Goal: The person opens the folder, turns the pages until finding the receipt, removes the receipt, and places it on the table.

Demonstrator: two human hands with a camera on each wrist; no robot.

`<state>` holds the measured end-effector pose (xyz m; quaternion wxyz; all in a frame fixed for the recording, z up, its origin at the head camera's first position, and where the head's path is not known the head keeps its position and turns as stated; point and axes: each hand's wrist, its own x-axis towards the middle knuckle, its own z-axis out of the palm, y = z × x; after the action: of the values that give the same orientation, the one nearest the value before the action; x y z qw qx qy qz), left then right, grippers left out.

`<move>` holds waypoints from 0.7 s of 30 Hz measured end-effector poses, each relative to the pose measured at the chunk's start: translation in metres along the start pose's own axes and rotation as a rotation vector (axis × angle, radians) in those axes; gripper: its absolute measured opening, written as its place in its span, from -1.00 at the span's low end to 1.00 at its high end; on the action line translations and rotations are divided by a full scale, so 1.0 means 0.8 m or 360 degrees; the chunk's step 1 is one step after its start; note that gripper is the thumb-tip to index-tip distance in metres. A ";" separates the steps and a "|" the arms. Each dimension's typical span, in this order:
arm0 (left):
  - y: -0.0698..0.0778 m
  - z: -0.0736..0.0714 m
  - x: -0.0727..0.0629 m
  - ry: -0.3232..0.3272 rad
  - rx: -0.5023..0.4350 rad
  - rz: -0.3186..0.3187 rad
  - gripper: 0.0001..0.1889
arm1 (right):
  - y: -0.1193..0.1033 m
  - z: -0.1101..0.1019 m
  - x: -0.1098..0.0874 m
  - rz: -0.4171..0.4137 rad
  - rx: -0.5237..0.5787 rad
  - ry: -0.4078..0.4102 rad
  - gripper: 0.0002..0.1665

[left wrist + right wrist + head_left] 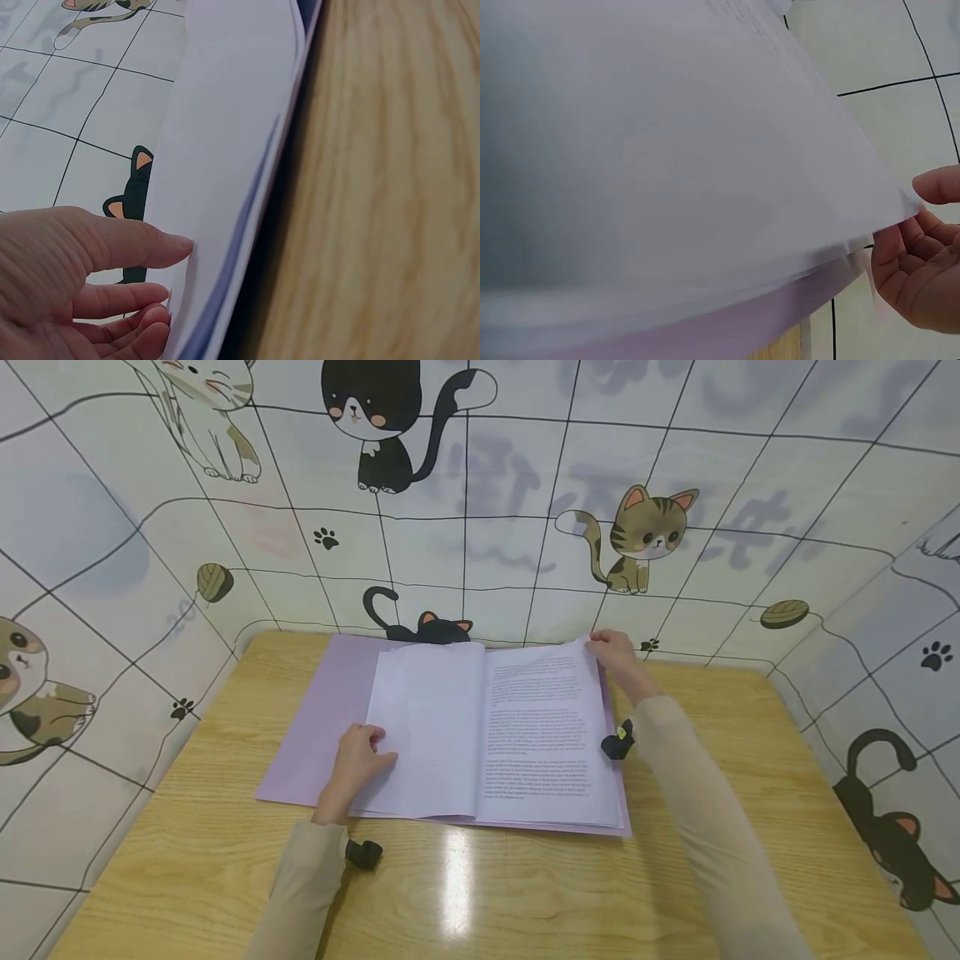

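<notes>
A lilac-covered booklet lies spread on the wooden table. Its left page is blank, while lines of print fill the right page. My right hand pinches the top right corner of the right-hand page between thumb and fingers; in the right wrist view that corner of the sheet is lifted in the grip. At the left page's outer edge rests my left hand. Its thumb touches the paper, apart from the other fingers, whose tips sit along the edge.
The light wooden table reaches a wall printed with cats and grid lines just behind the booklet. Black wrist cameras are worn at both cuffs. Side walls stand at left and right.
</notes>
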<state>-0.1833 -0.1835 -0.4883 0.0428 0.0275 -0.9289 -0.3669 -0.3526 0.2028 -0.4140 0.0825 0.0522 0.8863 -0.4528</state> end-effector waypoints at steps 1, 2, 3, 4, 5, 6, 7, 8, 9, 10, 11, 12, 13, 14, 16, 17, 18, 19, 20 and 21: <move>0.000 0.000 0.000 0.0002 0.0000 0.0006 -0.65 | 0.000 -0.001 -0.001 0.0012 0.0043 -0.0021 -0.46; 0.000 0.000 0.000 0.0004 0.0002 0.0012 -0.65 | -0.001 -0.002 -0.002 0.0025 0.0086 -0.0042 -0.46; 0.000 0.000 0.000 0.0005 0.0003 0.0016 -0.64 | -0.001 -0.003 -0.003 0.0039 0.0124 -0.0059 -0.46; 0.000 0.000 0.000 0.0005 0.0003 0.0019 -0.64 | -0.001 -0.004 -0.004 0.0056 0.0163 -0.0077 -0.45; 0.000 0.000 0.000 0.0005 0.0004 0.0021 -0.64 | -0.001 -0.005 -0.005 0.0076 0.0199 -0.0090 -0.44; 0.001 -0.001 -0.001 0.0004 0.0004 0.0021 -0.64 | -0.001 -0.006 -0.006 0.0093 0.0236 -0.0107 -0.43; 0.001 -0.001 -0.001 0.0003 0.0003 0.0020 -0.64 | -0.001 -0.006 -0.007 0.0106 0.0269 -0.0123 -0.41; 0.001 -0.001 -0.001 0.0003 0.0004 0.0018 -0.64 | -0.001 -0.007 -0.008 0.0114 0.0307 -0.0145 -0.41; 0.002 -0.001 -0.001 0.0002 0.0003 0.0017 -0.64 | -0.001 -0.007 -0.010 0.0120 0.0346 -0.0165 -0.40; 0.002 -0.001 -0.001 0.0002 0.0002 0.0015 -0.64 | -0.001 -0.008 -0.011 0.0120 0.0373 -0.0189 -0.41; 0.002 -0.001 0.000 0.0002 0.0002 0.0014 -0.64 | -0.002 -0.008 -0.014 0.0114 0.0392 -0.0214 -0.40; 0.002 -0.002 0.000 0.0002 0.0002 0.0014 -0.64 | -0.002 -0.009 -0.016 0.0102 0.0407 -0.0244 -0.41; 0.002 -0.002 0.000 0.0001 0.0004 0.0016 -0.64 | -0.002 -0.009 -0.019 0.0092 0.0429 -0.0270 -0.42; 0.002 -0.002 0.000 0.0001 0.0003 0.0017 -0.64 | -0.003 -0.010 -0.022 0.0084 0.0455 -0.0289 -0.44; 0.002 -0.002 0.000 0.0000 0.0004 0.0018 -0.64 | -0.003 -0.011 -0.028 0.0057 0.0481 -0.0333 -0.44; 0.002 -0.001 0.001 0.0000 0.0004 0.0019 -0.64 | -0.004 -0.012 -0.031 0.0045 0.0501 -0.0354 -0.44; 0.001 -0.001 0.001 0.0000 0.0003 0.0018 -0.64 | -0.004 -0.013 -0.034 0.0037 0.0529 -0.0374 -0.45; 0.001 -0.001 0.001 -0.0001 0.0002 0.0018 -0.64 | -0.005 -0.013 -0.037 0.0027 0.0551 -0.0394 -0.44; 0.001 -0.001 0.001 -0.0001 -0.0002 0.0014 -0.63 | -0.006 -0.013 -0.040 0.0020 0.0569 -0.0415 -0.44; 0.001 -0.001 0.001 -0.0002 -0.0003 0.0011 -0.63 | -0.007 -0.013 -0.043 0.0012 0.0579 -0.0442 -0.44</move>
<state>-0.1844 -0.1835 -0.4874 0.0435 0.0240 -0.9286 -0.3677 -0.3210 0.2078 -0.3971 0.1946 0.0068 0.7699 -0.6077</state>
